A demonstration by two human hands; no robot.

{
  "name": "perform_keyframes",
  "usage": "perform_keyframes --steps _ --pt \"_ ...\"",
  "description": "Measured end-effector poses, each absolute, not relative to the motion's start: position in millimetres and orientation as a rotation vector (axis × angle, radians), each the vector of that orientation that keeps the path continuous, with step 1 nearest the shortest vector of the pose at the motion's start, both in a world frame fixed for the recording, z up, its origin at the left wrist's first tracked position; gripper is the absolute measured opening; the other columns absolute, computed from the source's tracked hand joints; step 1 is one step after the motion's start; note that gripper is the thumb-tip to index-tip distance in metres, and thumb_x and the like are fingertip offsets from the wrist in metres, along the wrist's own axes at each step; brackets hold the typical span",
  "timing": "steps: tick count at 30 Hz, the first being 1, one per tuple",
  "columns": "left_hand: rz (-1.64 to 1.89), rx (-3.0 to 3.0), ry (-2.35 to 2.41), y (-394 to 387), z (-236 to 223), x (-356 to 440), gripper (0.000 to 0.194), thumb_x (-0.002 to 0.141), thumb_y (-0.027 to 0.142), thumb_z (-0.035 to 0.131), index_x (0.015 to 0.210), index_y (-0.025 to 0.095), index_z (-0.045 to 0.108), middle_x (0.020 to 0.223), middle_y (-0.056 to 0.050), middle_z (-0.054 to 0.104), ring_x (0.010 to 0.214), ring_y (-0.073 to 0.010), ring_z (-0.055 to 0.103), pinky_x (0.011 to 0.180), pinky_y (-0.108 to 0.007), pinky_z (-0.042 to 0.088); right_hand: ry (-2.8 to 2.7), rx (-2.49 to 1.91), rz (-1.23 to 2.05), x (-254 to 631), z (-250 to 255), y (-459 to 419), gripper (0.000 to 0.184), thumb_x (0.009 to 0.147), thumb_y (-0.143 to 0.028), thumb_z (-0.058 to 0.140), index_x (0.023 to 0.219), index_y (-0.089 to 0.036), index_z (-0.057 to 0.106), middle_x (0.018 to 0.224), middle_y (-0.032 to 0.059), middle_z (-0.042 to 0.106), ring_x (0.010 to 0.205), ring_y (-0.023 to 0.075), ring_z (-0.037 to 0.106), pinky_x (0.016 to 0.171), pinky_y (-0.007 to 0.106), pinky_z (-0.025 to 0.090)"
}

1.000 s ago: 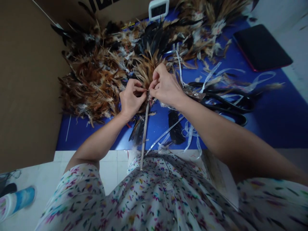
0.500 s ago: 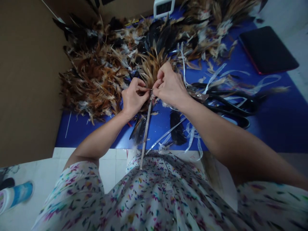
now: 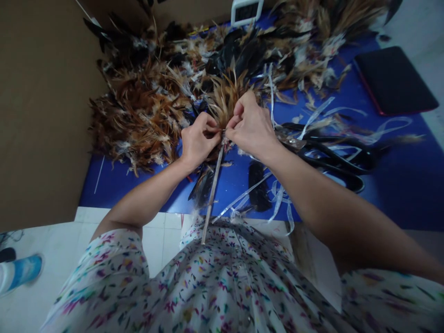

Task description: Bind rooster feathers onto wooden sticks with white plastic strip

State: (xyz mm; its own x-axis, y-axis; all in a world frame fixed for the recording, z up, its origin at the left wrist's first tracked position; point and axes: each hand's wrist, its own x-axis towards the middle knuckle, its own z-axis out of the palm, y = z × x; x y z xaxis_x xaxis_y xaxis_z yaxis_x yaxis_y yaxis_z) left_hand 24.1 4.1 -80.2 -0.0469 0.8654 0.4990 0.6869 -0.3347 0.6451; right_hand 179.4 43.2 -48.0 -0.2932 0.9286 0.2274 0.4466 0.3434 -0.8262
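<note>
1. Pinching close together at the foot of a tan feather tuft (image 3: 224,99), the left hand (image 3: 199,141) and the right hand (image 3: 253,127) meet above the blue counter (image 3: 114,185), their fingertips just apart.

2. Each thumb and forefinger looks closed on a fine strand (image 3: 223,131) (from where I stand it is so thin that I can't say whether it is thread or wire). The tuft sits right behind those fingertips, its feathers fanning away from the person.

3. A slim strip (image 3: 212,199) runs from just below the tuft's foot, past the counter's near edge, to the patterned clothing (image 3: 236,268). Whether tuft and strip are joined I cannot tell; the fingers crowd that spot.

4. To do this well, I'd want both pinches level and the tension even, so the strand bites at the foot rather than riding up into the soft plumes.

5. A light grip seems wise too: squeezed hard, the feathers could splay or turn.

6. Stray fluff is the likely nuisance. The feather heap (image 3: 138,115) lies just beside the left hand, and a loose barb could slip under the strand.

7. Large scissors (image 3: 328,155) and white ribbons (image 3: 278,200) lie near the right forearm; carrying that wrist a little high should avoid snags.
</note>
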Motion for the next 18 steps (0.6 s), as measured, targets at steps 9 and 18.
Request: perform_keyframes --steps 9,18 --pt "1.346 2.058 1.674 2.6 -78.0 25.2 0.018 0.077 0.018 0.068 0.093 0.020 0.060 0.072 0.007 0.068 0.070 -0.0076 0.068 0.064 -0.019 0.052 -1.900 -1.241 0.803 180.3 -45.9 41.8 0.036 0.061 -0.005 0.055 0.081 -0.027 0.034 0.060 -0.0074 0.054 0.060 0.0163 0.059 0.067 0.034 0.048" --pt "1.335 2.075 1.632 4.6 -81.2 23.9 0.017 0.080 0.027 0.070 0.093 0.021 0.060 0.075 0.005 0.071 0.069 -0.0092 0.069 0.065 -0.021 0.054 -1.855 -1.285 0.824 182.2 -43.4 41.4 0.036 0.061 -0.008 0.057 0.080 -0.027 0.034 0.068 -0.0050 0.058 0.061 0.0160 0.056 0.062 0.035 0.048"
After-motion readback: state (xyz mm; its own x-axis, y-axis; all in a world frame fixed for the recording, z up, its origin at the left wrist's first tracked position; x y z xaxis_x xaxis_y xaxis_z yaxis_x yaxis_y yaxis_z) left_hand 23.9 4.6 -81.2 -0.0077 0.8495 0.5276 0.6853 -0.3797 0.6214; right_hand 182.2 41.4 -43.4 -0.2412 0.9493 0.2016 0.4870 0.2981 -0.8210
